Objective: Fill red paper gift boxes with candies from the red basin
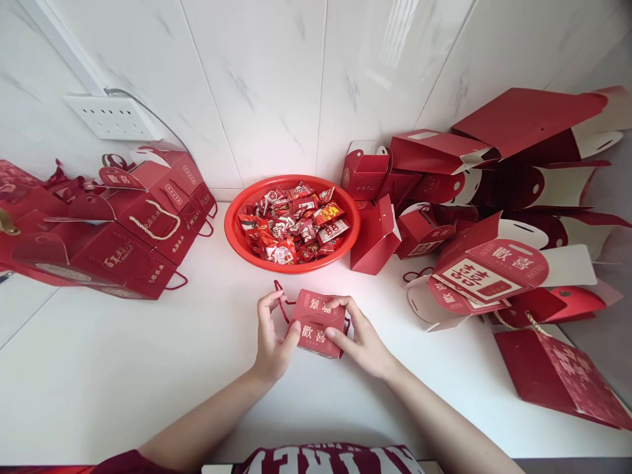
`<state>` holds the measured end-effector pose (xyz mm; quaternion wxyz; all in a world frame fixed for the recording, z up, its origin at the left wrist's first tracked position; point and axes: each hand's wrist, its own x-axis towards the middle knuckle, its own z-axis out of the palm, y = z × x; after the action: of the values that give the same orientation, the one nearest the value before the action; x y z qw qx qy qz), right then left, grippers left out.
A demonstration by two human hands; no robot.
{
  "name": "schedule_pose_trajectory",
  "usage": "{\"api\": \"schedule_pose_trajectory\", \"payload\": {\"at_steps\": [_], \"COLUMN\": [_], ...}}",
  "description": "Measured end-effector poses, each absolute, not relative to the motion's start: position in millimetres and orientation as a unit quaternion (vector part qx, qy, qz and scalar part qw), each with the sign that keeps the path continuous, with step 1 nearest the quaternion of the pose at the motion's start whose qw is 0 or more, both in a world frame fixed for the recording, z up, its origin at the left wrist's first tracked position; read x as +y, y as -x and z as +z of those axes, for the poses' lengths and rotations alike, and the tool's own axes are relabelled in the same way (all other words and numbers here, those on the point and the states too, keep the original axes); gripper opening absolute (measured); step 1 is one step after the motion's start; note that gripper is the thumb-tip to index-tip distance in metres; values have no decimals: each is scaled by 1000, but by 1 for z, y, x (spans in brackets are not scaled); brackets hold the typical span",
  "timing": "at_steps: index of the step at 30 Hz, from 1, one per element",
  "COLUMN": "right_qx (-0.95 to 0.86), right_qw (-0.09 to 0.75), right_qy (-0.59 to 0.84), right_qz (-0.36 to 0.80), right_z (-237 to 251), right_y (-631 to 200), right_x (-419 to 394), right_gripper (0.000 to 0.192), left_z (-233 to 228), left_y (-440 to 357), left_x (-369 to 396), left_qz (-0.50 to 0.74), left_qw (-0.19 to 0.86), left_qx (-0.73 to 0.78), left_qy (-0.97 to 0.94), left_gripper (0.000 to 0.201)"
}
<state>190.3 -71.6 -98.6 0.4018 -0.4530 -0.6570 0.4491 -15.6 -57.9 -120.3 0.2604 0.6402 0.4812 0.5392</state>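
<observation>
A small red gift box [316, 321] with gold characters and a red cord handle sits on the white counter [148, 368] in front of me. My left hand [272, 336] grips its left side, thumb on the front face. My right hand [356, 334] holds its right side, fingers over the top edge. Just behind the box stands a round red basket [236, 227] filled with several red-wrapped candies [293, 224].
Closed red gift boxes [133, 230] with rope handles are stacked at the left. Open, unfolded red boxes [488, 263] pile up at the right, and a flat red bag [557, 375] lies near the right edge. A white socket [113, 117] is on the tiled wall.
</observation>
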Motion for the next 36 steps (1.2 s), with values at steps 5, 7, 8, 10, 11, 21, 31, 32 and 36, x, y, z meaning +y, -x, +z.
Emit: {"api": "schedule_pose_trajectory", "payload": {"at_steps": [5,7,8,10,11,21,31,32,36], "right_qx": [-643,-638,-635,-632,-631,-637,-665,-655,-580], "right_qw": [407,416,421,429,431,434,414,411,411], "right_qy": [454,444,439,431,430,434,441,443,487], "right_qz": [464,472,476,481,481,466,439,454,507], "right_z": [-98,-99,-99,-101,-101,-109,-112,-113,-116], "right_y": [-185,-184,-184,-184,-184,-182,-180,-179,-187], "right_x": [-72,-72,-72,-73,-73,-73,-85,-85,-76], "right_gripper": [27,28,28,28,28,20,42,47,60], "left_z": [-112,-105,-102,-98,-97,-91,-96,-95,-88], "left_y": [28,31,31,30,29,16,37,39,49], "left_x": [-56,-56,-57,-57,-57,-64,-49,-48,-42], "left_qz": [569,538,510,443,411,278,305,319,389], "left_qw": [-53,-125,-134,-120,-108,-107,-12,26,226], "left_qx": [341,301,291,262,242,255,240,252,380], "left_qy": [-746,-777,-799,-849,-872,-920,-922,-913,-808], "left_gripper": [27,25,27,38,43,61,51,50,43]}}
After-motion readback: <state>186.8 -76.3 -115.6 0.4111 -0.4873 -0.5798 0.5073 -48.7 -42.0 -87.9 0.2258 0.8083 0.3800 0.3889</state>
